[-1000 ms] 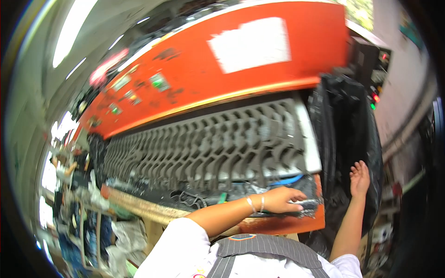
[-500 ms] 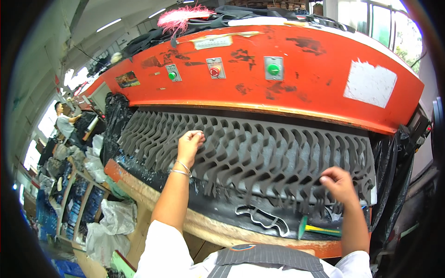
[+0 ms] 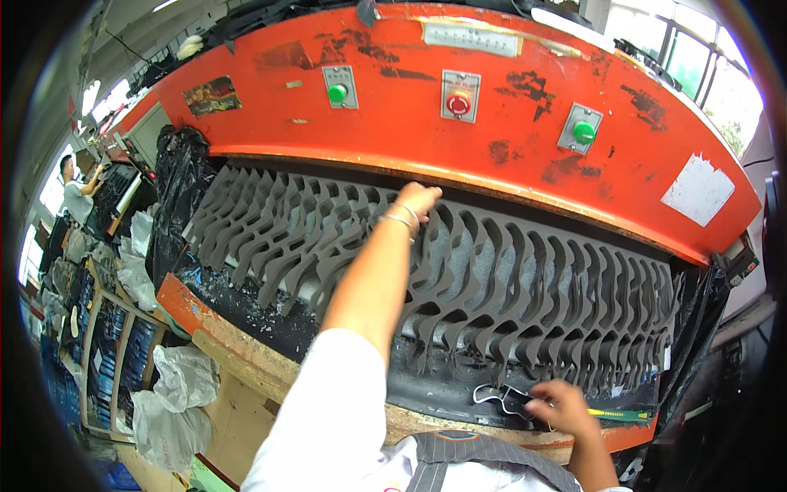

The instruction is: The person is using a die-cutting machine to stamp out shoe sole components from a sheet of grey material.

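A dark grey foam sheet, cut through with rows of wavy openings, lies across the machine bed. My left hand reaches to its far edge with the fingers closed together; what they pinch is hidden. Close to the front edge, my right hand curls its fingers over the right end of a wavy metal cutting die. The die lies on the black surface, its right part covered by the hand. Right of that hand shows a yellow and green handle; its head is hidden.
The orange machine beam, with a red button and two green ones, hangs low behind the foam. Black plastic sheeting drapes at the left. White bags and a rack stand on the floor at left.
The view has swung left and closer to the beam. My left hand has moved forward to the foam's far edge. My right hand has come down from the foam to the die.
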The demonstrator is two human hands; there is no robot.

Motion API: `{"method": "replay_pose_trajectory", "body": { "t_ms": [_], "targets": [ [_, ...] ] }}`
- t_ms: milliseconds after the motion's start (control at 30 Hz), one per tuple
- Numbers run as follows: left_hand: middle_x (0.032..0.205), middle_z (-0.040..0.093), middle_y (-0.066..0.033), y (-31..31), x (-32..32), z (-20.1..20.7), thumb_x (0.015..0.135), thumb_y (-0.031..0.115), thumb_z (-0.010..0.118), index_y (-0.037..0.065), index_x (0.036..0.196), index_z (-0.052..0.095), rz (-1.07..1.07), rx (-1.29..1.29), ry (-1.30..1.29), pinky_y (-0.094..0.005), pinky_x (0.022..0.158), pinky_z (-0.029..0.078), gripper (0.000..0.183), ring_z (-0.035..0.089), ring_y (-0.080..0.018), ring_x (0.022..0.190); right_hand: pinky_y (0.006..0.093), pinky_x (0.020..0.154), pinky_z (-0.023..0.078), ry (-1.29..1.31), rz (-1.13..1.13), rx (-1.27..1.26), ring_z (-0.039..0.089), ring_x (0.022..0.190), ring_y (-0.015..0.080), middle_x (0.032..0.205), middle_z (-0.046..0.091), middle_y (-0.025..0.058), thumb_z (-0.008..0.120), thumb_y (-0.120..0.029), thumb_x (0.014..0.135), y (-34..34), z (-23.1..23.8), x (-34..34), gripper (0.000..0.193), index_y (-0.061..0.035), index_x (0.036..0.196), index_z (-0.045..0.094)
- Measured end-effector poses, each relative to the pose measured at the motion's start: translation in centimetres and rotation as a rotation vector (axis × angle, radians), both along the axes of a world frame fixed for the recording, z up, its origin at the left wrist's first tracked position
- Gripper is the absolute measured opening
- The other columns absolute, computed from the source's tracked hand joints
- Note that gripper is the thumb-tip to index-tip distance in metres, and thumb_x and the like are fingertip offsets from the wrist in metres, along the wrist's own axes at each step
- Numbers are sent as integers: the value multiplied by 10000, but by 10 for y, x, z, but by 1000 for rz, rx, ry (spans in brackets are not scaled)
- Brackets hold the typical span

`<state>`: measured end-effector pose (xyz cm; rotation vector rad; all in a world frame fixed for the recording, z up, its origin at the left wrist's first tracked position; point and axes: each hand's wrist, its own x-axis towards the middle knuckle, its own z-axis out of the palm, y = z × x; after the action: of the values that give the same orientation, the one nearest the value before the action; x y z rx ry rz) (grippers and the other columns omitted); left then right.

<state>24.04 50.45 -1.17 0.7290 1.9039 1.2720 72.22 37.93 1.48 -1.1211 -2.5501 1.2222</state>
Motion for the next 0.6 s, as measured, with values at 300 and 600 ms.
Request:
{"method": "replay_pose_trajectory", "body": {
  "t_ms": [300,600],
  "targets": [
    [1114,643,-154,-49,-64,8,964,341,498,-55,1117,590,-174,-390,-63,-329,826,524,434,631,-243,981,353,869,466,-70,-655,372,604,1014,273,1128,618,166,634,-372,870,208,-3,22,505,57,1133,591],
    [1217,599,-173,-21,-28,-21,917,365,531,-29,1210,545,133,152,-724,-426,962,452,491,597,-302,1068,479,923,486,897,-984,-715,635,1024,313,1088,670,142,616,-447,877,301,-52,5,491,-31,1137,615]
  ]
}}
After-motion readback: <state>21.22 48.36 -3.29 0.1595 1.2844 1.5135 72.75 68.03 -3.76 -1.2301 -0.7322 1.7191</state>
